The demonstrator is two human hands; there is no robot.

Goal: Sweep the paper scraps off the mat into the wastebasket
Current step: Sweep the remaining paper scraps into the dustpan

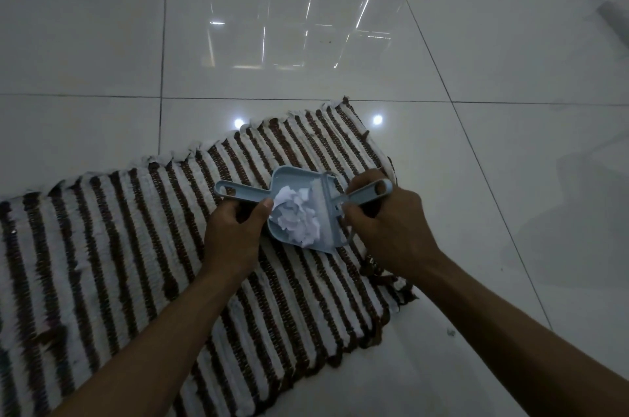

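A glossy white tiled floor [306, 25] fills the scene, and a brown-and-white striped mat [119, 246] lies across its near left part. Near the mat's right end a pale blue dustpan [289, 178] rests on the stripes, its handle pointing left. The left hand [235, 229] is closed around that handle. The right hand [384, 222] grips a small blue brush [367, 193] at the pan's right edge. Crumpled white paper scraps [296, 215] sit piled inside the pan.

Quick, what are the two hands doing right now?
Left hand: closed on the dustpan handle; paper scraps sit in the pan.
Right hand: closed on the brush handle.
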